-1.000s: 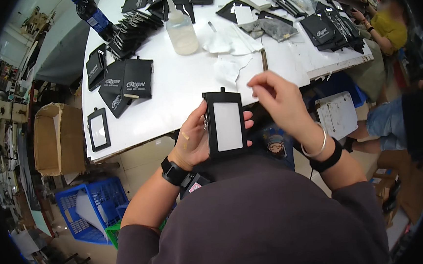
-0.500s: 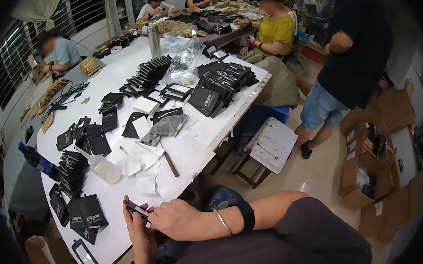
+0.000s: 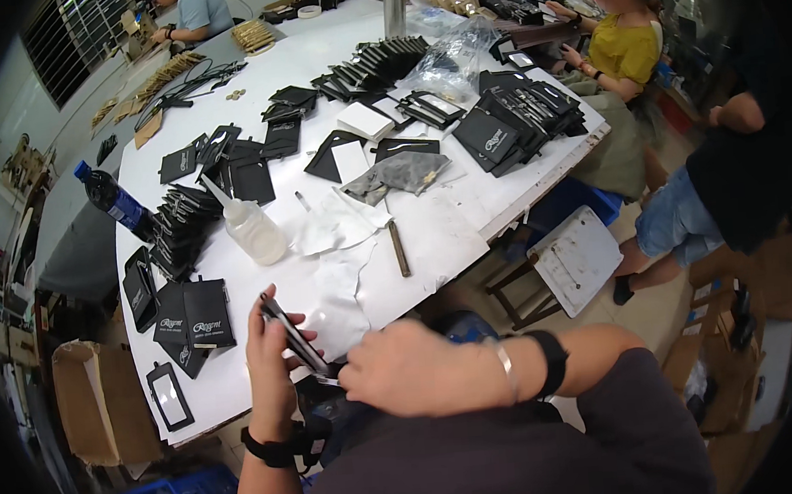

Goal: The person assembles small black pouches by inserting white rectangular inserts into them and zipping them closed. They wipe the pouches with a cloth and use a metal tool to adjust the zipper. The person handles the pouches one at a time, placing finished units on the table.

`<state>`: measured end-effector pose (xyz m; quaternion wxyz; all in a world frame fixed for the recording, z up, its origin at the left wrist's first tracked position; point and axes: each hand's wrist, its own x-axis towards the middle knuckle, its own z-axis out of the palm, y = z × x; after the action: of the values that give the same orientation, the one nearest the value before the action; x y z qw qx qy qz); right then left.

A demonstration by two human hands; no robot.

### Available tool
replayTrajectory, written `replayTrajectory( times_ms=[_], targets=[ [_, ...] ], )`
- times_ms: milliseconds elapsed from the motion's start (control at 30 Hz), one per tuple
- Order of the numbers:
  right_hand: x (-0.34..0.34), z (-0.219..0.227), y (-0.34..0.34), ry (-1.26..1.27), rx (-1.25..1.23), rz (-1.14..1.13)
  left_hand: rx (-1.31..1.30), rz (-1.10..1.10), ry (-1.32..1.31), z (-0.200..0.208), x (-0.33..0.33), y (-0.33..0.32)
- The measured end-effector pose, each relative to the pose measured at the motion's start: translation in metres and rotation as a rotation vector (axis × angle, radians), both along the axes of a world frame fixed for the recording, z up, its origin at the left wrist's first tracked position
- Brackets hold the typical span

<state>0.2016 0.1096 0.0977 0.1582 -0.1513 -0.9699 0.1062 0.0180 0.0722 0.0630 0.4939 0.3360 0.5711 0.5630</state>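
Over the table's near edge, my left hand [image 3: 270, 380] holds a narrow black card holder [image 3: 294, 335] upright at a slant, thumb and fingers on either side. A pale strip shows along its length. My right hand [image 3: 423, 369], slightly blurred, has its fingers closed on the holder's lower end; its fingertips are partly hidden. A framed black holder with a white window [image 3: 170, 397] lies flat on the near left corner. Black printed pouches [image 3: 203, 314] overlap just beyond it.
On the white table [image 3: 450, 234] stand a squeeze bottle [image 3: 255, 234] and a blue-labelled drink bottle [image 3: 115, 200]. Crumpled white paper [image 3: 335, 224], a thin brown stick [image 3: 399, 249] and stacked black holders [image 3: 516, 119] lie about. A stool [image 3: 576, 260] stands right, near a standing person [image 3: 730, 168].
The view has shifted, so the table sits higher and further right. My left hand now holds the card holder more upright, and my right hand has moved to its lower end.
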Motion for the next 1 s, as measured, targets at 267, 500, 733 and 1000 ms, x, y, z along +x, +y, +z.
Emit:
replayTrajectory(
  times_ms=[267,500,733,1000],
  targets=[
    [0.126,-0.022,0.221,-0.51,-0.101,-0.978,-0.112,0.065,-0.477,0.001,-0.041,0.001],
    [0.109,-0.077,0.257,-0.182,-0.153,-1.086,-0.077,0.061,-0.407,-0.007,-0.033,-0.002],
    [0.137,-0.067,0.263,0.129,-0.454,-1.079,-0.107,0.095,-0.404,-0.005,-0.021,0.005],
    [0.179,-0.035,0.193,0.675,-0.867,-0.959,-0.124,0.083,0.038,0.0,-0.046,-0.005]
  ],
)
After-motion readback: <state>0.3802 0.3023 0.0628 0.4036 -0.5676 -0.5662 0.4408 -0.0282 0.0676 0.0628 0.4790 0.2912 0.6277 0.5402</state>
